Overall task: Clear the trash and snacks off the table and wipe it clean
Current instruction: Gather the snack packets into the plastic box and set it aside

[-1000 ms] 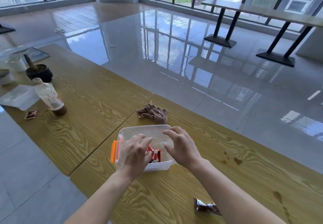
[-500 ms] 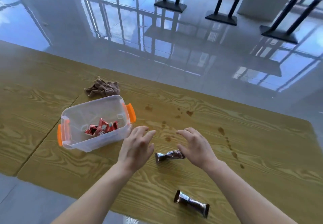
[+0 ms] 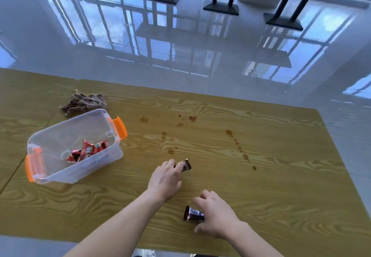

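A clear plastic box point(image 3: 50, 136) with orange latches stands on the wooden table point(image 3: 261, 186) at the left, holding red snack wrappers point(image 3: 88, 149). My left hand point(image 3: 165, 180) is closed on a dark snack bar point(image 3: 186, 165) near the table's middle; one end of the bar sticks out past my fingers. My right hand point(image 3: 215, 215) is lower, fingers curled over a second dark snack bar point(image 3: 193, 214) that lies on the table. A crumpled brown cloth point(image 3: 83, 102) lies behind the box.
Brown liquid stains point(image 3: 237, 146) dot the table to the right of the box and run toward the right. Beyond the far edge is glossy tiled floor with black table bases point(image 3: 220, 8). The near table edge is just under my forearms.
The view swung right from the box. My left hand moved onto the nearer bar and closed on it. My right hand dropped down onto the second bar.
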`<state>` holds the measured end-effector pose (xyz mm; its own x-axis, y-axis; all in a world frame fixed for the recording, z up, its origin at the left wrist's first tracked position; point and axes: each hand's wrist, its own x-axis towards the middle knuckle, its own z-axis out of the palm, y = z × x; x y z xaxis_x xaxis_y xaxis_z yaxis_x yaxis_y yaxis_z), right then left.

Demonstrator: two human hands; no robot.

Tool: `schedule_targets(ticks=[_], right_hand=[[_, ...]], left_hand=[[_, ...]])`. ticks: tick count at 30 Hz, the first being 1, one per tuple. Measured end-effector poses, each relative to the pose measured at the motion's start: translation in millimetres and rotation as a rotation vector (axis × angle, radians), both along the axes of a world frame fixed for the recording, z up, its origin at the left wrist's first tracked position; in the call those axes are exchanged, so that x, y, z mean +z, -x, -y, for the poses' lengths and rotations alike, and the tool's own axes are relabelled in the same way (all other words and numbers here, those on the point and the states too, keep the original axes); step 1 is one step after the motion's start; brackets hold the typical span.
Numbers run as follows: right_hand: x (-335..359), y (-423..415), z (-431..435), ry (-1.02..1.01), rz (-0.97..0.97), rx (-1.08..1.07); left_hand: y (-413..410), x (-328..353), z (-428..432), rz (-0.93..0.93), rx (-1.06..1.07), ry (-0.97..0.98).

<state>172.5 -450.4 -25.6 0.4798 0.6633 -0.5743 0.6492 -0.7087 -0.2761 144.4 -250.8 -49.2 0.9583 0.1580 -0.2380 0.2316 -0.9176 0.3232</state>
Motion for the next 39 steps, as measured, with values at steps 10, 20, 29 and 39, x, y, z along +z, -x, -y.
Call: schedule_targets(ticks=[10,20,29,39], right_hand=[[-11,-4,-4,-0.098,0.046,-0.09],[17,-41,-33,-0.293,0.1,-0.214],[53,-57,-86,-0.468,0.166,-0.127],[104,-62,-168,-0.625,0.2,-0.01]], left_hand=[[-5,-6,-10,0.048,0.051,0.0],[6,23,-28,0.241,0.2,0.091],[26,75,-71,0.5,0.366,0.099],[71,122,-137,0.618,0.61,0.039]])
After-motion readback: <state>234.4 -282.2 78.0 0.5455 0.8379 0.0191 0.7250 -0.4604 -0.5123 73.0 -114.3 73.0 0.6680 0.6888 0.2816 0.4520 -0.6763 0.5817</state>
